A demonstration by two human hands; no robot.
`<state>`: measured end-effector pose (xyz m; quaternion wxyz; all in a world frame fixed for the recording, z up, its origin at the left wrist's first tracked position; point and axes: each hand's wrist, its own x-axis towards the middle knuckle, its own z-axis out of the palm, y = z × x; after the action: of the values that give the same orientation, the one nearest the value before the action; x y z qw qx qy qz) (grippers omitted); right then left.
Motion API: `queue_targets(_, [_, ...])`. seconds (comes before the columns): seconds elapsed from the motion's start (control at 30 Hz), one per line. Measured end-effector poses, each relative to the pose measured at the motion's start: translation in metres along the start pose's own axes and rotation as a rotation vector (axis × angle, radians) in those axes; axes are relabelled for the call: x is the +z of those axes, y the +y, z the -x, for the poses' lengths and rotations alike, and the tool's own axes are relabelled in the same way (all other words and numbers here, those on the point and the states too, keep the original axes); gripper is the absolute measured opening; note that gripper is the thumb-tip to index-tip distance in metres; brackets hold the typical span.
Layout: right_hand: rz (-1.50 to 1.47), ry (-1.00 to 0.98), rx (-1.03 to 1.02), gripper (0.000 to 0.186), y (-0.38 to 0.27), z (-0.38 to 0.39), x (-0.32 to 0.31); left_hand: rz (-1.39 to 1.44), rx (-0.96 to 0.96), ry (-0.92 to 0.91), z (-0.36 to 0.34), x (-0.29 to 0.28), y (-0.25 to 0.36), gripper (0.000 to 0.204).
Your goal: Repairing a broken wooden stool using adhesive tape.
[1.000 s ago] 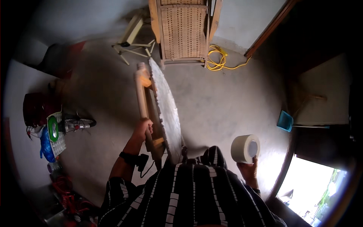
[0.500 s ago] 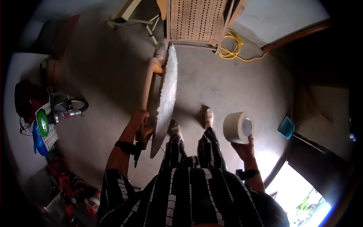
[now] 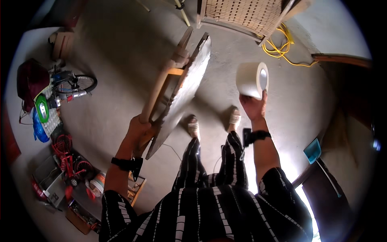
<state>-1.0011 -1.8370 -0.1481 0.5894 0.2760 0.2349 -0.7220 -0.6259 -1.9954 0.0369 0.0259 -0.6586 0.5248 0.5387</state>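
Note:
My left hand [image 3: 139,127] grips the near end of a long wooden frame [image 3: 163,86] that carries a flat grey board [image 3: 183,94] on edge, tilted up and away from me. My right hand [image 3: 253,105] holds a large roll of pale tape [image 3: 250,79] raised in front of me, its hollow core facing right. Both wrists wear black bands. My two feet in sandals [image 3: 213,122] stand on the concrete floor just right of the board.
A woven wooden chair [image 3: 246,16] and a yellow cable [image 3: 282,48] lie ahead. A small bicycle [image 3: 74,84], a dark red bag [image 3: 30,78] and cluttered boxes of tools [image 3: 68,177] line the left. A blue dustpan [image 3: 312,150] sits by a bright doorway at right.
The view has tipped downward, so my feet show lower. My right hand has lifted the tape roll higher and forward. The board and frame stay in my left hand.

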Motion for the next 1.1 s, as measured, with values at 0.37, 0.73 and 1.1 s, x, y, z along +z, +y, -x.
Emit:
queue_targets(0.37, [0.15,-0.237,0.095,0.088,0.045,-0.153,0.027,-0.469,0.187,0.309,-0.017,-0.008,-0.016,0.029])
queue_targets(0.73, [0.096,-0.361,0.148,0.094,0.067,-0.217,-0.002,-0.424,0.161,0.325,-0.022,-0.017,-0.013,0.031])
queue_targets(1.1, [0.018,-0.351,0.178,0.095,0.089,-0.252,-0.025,-0.497,0.192,0.222,-0.033,-0.035,-0.015,0.054])
